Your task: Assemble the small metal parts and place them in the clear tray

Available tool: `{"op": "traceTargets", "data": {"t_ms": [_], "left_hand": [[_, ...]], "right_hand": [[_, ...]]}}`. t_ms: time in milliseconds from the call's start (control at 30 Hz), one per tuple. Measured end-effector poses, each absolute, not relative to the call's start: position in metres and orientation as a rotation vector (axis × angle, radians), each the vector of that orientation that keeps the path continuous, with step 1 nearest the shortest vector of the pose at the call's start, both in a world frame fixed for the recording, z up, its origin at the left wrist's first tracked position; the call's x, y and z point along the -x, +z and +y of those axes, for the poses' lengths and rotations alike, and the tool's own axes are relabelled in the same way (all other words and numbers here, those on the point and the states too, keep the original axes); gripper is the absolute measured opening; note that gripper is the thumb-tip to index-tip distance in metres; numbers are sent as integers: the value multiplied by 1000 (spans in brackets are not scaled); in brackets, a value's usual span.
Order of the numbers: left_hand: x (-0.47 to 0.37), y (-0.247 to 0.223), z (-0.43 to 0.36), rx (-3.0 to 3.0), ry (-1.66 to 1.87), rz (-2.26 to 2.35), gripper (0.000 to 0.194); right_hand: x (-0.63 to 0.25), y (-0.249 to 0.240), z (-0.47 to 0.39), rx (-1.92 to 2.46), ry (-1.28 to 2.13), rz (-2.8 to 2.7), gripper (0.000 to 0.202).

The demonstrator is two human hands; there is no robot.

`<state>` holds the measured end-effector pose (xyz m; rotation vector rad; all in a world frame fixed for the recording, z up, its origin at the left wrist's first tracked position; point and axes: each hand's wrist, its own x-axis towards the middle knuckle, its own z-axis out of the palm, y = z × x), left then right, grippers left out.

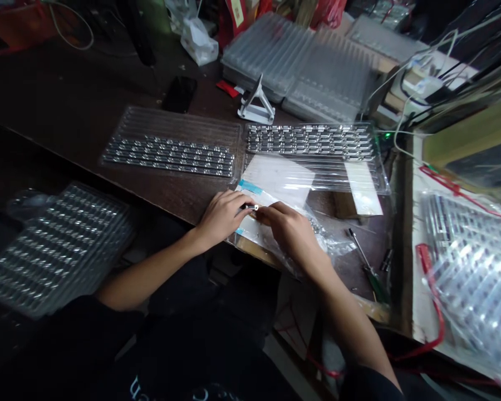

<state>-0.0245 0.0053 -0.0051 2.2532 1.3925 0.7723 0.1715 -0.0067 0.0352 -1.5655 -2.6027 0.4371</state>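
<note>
My left hand [223, 214] pinches a small metal part with a row of dark slots [251, 208] between thumb and fingertips. Close beside it, my right hand [290, 225] has its fingers drawn together at the part's right end; what they hold, if anything, is hidden. Under both hands lies a white sheet [256, 231] with blue tape at its edges. A clear plastic bag [332, 245] with small pieces in it lies against my right hand. Beyond the hands, a left clear tray [179, 120] and a right clear tray [317, 172] hold rows of similar metal parts.
A screwdriver [361, 250] lies at the right. Behind the trays stand a grey phone stand [256, 106] and stacked clear trays [271, 50]; a black phone [180, 93] lies to their left. Filled trays [62, 245] are stacked low at left, and wrapped trays [476, 278] at right.
</note>
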Motion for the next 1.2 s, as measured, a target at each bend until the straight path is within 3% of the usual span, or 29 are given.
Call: {"op": "traceTargets", "data": {"t_ms": [333, 733, 1033, 1200], "left_hand": [[-10, 1, 8, -2138, 975, 1191, 7], [-12, -6, 8, -2145, 896, 1239, 6], [-13, -11, 9, -2168, 857, 1248, 5], [-12, -8, 5, -2150, 980, 1211, 3]], "right_hand": [[-210, 55, -13, 1944, 378, -2643, 17], [-204, 51, -13, 1778, 622, -2691, 19], [-220, 49, -10, 1656, 701, -2432, 7], [-217, 48, -6, 1597, 708, -2345, 20]]}}
